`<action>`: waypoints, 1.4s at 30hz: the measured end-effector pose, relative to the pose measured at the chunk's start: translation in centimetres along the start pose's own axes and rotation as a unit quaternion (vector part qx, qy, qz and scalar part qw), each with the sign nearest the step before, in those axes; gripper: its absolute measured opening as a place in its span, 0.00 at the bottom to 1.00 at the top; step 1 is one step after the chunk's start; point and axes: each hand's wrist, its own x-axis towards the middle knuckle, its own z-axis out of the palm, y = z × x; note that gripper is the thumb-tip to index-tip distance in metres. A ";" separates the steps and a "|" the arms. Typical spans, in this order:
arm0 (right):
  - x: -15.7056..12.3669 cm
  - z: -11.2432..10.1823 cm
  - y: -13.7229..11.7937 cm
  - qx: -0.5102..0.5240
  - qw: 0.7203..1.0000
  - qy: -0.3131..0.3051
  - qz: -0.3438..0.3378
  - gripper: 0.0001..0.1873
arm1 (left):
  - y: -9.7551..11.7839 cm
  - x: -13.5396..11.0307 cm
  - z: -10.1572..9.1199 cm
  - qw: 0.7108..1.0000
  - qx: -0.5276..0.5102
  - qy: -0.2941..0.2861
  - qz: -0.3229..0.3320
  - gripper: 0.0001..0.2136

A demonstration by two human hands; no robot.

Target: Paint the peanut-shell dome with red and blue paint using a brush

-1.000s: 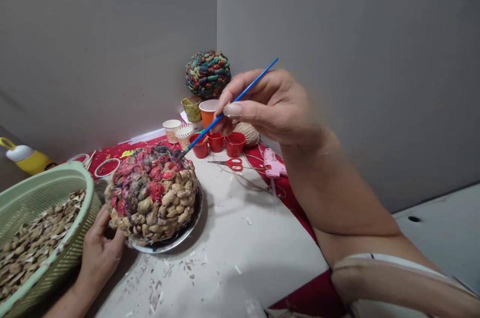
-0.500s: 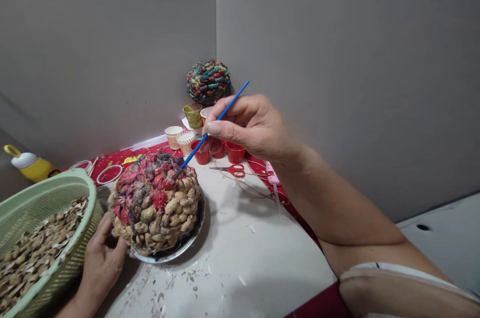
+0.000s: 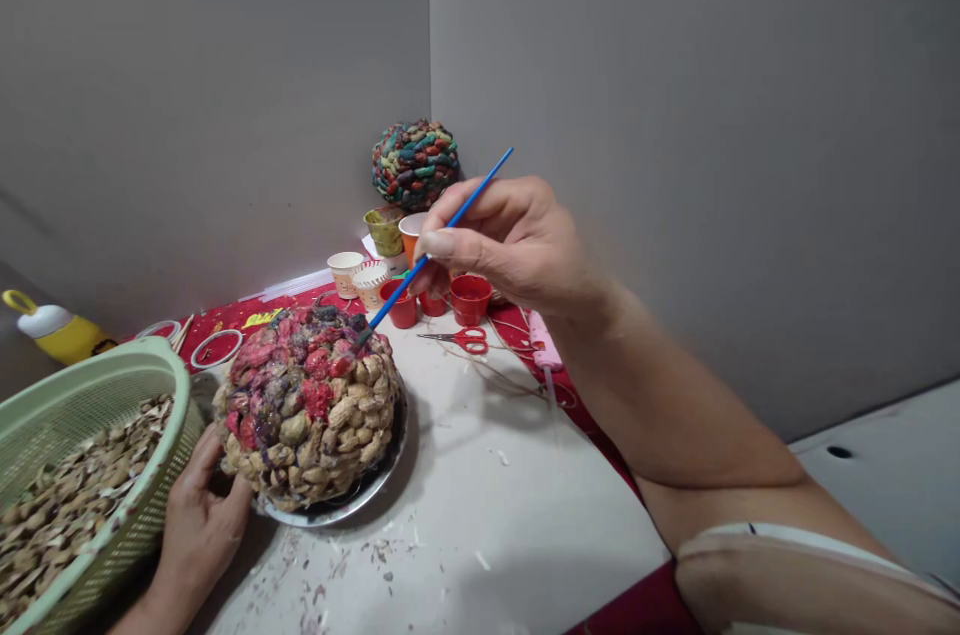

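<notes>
A round ball covered in peanut shells [image 3: 349, 410] sits on a shiny metal plate [image 3: 352, 513]. Its top and left are painted pink, red and dark purple; the lower right is bare tan shell. Between thumb and fingers, my right hand [image 3: 510, 240] pinches a thin blue paintbrush [image 3: 405, 283], its bristles at the ball's upper right, by a red patch. My left hand [image 3: 201, 520] grips the ball's lower left side, thumb and forefinger against it; its other fingertips are hidden.
A green basket [image 3: 182, 375] of peanut shells stands at left. Behind are red cups [image 3: 471, 300], paper cups [image 3: 345, 275], red-handled scissors [image 3: 471, 341], a pink glue gun [image 3: 544, 343] and a finished-looking multicoloured ball [image 3: 415, 163]. A yellow bottle [image 3: 71, 335] stands far left.
My right hand has shifted slightly up and right with the paintbrush, whose tip moved a little up along the ball. The left hand stays in place on the ball.
</notes>
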 end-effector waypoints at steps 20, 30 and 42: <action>0.1 1.0 0.3 0.039 0.999 0.018 0.027 0.17 | -0.7 -0.1 0.0 1.000 0.006 0.009 0.003 0.25; 0.0 -0.3 0.4 -0.023 0.999 0.046 0.013 0.16 | -1.2 -0.1 0.0 1.000 0.005 0.003 0.006 0.24; -0.6 0.9 -0.1 -0.013 1.000 0.022 -0.001 0.15 | -0.8 -0.1 0.0 1.000 -0.006 0.003 -0.003 0.25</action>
